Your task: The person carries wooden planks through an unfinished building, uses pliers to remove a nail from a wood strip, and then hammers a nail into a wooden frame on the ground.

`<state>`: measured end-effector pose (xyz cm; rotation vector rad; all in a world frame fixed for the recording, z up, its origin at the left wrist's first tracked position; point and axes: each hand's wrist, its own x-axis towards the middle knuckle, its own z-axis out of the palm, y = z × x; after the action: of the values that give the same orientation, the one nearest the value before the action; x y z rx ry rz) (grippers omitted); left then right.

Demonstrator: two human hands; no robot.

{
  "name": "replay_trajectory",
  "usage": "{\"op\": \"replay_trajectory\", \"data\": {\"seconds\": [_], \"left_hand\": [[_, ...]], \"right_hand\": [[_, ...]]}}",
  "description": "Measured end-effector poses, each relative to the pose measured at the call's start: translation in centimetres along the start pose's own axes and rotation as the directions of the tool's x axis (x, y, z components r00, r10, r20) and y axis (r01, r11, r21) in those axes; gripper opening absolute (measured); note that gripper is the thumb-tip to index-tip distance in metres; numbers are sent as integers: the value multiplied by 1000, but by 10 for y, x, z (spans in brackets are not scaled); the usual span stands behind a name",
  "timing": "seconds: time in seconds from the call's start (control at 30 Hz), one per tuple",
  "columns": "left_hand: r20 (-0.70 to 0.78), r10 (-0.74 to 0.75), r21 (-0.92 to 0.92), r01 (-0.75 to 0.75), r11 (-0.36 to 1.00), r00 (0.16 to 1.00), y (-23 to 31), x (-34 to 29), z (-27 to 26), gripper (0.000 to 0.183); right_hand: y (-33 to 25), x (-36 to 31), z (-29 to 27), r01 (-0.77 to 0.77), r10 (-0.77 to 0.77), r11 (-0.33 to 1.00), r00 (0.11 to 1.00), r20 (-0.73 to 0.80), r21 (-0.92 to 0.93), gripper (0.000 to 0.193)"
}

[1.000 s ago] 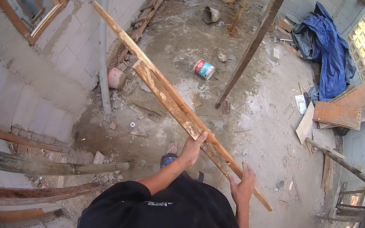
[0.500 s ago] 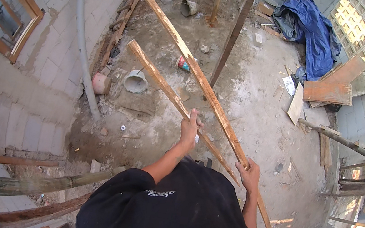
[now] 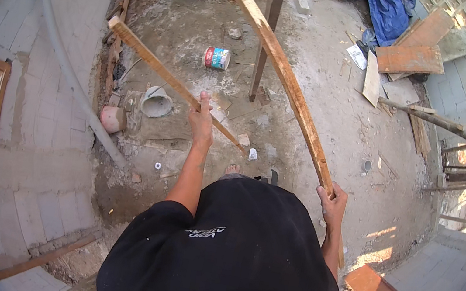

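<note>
My left hand (image 3: 202, 125) is closed around a shorter wooden batten (image 3: 157, 65), its far end pointing up to the left. The near end of that batten stops just beyond my feet, over the floor. On the right, my right hand (image 3: 331, 204) grips a longer wooden batten (image 3: 287, 80) close to its near end. This batten slants away to the far left and runs out of the picture at the top. A short stretch of it shows behind my right forearm. The two battens are apart from each other.
A dark upright post (image 3: 264, 46) stands ahead, under the long batten. Around it lie a paint can (image 3: 217, 58), a pale bucket (image 3: 156, 103) and a pink bucket (image 3: 113, 119). A grey pipe (image 3: 58, 48) leans at left; boards (image 3: 409, 59) and a blue tarp (image 3: 384, 13) lie far right.
The shorter batten has swung left, away from the long one, its near end moving forward from beside my body. My hands are farther apart, and the view has shifted.
</note>
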<state>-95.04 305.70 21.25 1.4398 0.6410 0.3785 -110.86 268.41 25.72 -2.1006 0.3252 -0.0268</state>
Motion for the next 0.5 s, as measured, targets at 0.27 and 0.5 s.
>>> {"op": "replay_trajectory", "data": {"seconds": [0.27, 0.5], "left_hand": [[385, 101, -99, -67, 993, 917, 29, 32, 12, 52], [417, 81, -296, 51, 954, 905, 51, 59, 58, 59]], "right_hand": [[-5, -19, 9, 1, -101, 944, 953, -284, -331, 35], [3, -29, 65, -74, 35, 989, 958, -284, -128, 32]]}}
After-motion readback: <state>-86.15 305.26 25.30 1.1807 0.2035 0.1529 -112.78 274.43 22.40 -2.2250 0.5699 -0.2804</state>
